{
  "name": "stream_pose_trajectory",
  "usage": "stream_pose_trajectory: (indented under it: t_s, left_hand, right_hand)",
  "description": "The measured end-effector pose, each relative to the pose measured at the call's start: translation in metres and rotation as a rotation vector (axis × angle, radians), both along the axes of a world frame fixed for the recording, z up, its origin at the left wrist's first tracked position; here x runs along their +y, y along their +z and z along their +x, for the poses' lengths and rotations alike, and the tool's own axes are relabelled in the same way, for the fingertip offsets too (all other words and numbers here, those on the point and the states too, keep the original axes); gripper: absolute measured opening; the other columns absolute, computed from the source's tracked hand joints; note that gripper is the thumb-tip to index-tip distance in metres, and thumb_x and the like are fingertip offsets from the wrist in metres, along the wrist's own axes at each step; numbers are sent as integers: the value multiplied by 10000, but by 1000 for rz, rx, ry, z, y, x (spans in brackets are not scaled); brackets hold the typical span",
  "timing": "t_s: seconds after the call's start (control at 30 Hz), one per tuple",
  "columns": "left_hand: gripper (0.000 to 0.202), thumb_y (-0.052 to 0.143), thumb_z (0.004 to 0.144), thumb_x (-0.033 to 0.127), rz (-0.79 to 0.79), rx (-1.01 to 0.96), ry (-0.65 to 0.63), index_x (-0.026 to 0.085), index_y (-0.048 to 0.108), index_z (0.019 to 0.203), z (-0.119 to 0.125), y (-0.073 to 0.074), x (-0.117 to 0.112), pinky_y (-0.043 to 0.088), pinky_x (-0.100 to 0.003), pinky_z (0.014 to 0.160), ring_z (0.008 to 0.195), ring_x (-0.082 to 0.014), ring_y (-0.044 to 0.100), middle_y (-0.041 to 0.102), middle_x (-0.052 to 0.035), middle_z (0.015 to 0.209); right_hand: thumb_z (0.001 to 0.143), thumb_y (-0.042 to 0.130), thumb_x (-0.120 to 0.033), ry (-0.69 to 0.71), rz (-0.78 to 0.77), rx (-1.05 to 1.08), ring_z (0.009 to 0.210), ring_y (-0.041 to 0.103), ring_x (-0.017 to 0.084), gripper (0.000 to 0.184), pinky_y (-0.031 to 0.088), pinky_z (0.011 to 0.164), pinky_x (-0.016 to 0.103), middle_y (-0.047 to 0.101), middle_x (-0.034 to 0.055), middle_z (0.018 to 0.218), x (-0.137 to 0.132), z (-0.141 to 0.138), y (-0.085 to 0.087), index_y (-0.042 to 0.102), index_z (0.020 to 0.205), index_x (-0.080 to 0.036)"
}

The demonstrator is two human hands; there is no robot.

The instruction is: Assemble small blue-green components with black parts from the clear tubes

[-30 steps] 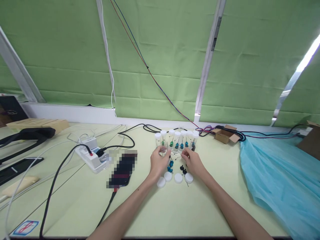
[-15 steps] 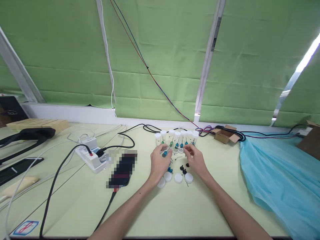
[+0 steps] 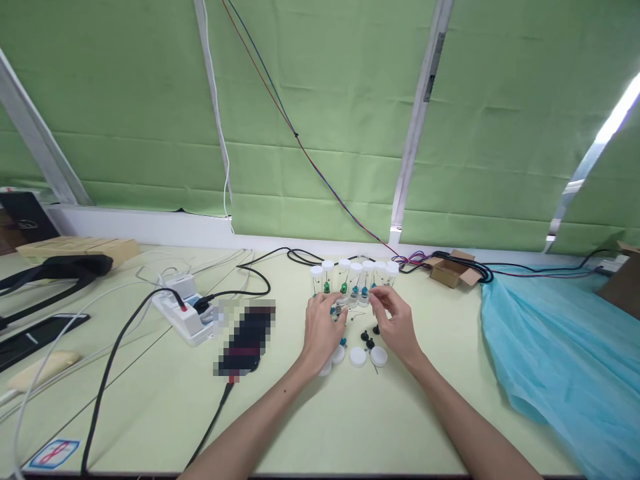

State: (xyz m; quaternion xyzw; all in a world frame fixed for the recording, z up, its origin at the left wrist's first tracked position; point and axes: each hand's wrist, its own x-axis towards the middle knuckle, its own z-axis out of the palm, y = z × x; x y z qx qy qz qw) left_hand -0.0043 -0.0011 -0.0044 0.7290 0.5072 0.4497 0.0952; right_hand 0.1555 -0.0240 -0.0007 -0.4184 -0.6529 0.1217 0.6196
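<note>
My left hand (image 3: pixel 321 328) is closed round a small clear vial (image 3: pixel 342 308), held tilted just above the table. My right hand (image 3: pixel 395 320) pinches a thin metal pin at the vial's mouth, fingers together. Behind both hands stands a row of capped clear vials (image 3: pixel 356 279) with green and blue beads inside. Loose white caps (image 3: pixel 358 357) lie under my wrists. Small black pieces (image 3: pixel 367 339) and a blue bead (image 3: pixel 343 342) lie between my hands.
A white power strip (image 3: pixel 183 313) with black cables and a blurred-out phone (image 3: pixel 243 340) lie to the left. Blue plastic sheeting (image 3: pixel 550 353) covers the right side. A small open cardboard box (image 3: pixel 450 269) sits at the back, amid cables.
My left hand lifted a vial from beside the row and tilted it. My right hand rose from the table with a pin and moved to the vial's mouth.
</note>
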Motion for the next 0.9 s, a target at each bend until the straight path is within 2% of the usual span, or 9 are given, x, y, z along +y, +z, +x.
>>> stream_pose_trajectory:
  t_s: [0.2, 0.63, 0.9]
  left_hand:
    - [291, 585, 805, 198, -2, 35, -61, 237, 666, 1082, 2, 3, -4, 426, -391, 912, 997, -254, 549, 631, -66, 1015]
    - [277, 620, 803, 205, -3, 42, -159, 229, 666, 1075, 5, 1, -5, 437, -381, 915, 1007, -239, 564, 645, -60, 983]
    - [275, 629, 790, 224, -32, 29, -161, 215, 672, 1062, 7, -1, -5, 444, -385, 921, 1031, -248, 575, 656, -68, 980]
  right_hand:
    - [915, 515, -310, 59, -27, -77, 772, 610, 178, 144, 523, 704, 303, 636, 54, 850, 0, -3, 0, 607, 952, -204]
    - [907, 525, -277, -28, 28, -101, 738, 607, 163, 116, 508, 651, 277, 637, 40, 823, -1, -2, 1, 616, 908, -205]
    - [895, 551, -285, -38, 24, -83, 722, 608, 160, 100, 492, 629, 272, 638, 30, 814, 0, -1, -1, 619, 905, -213]
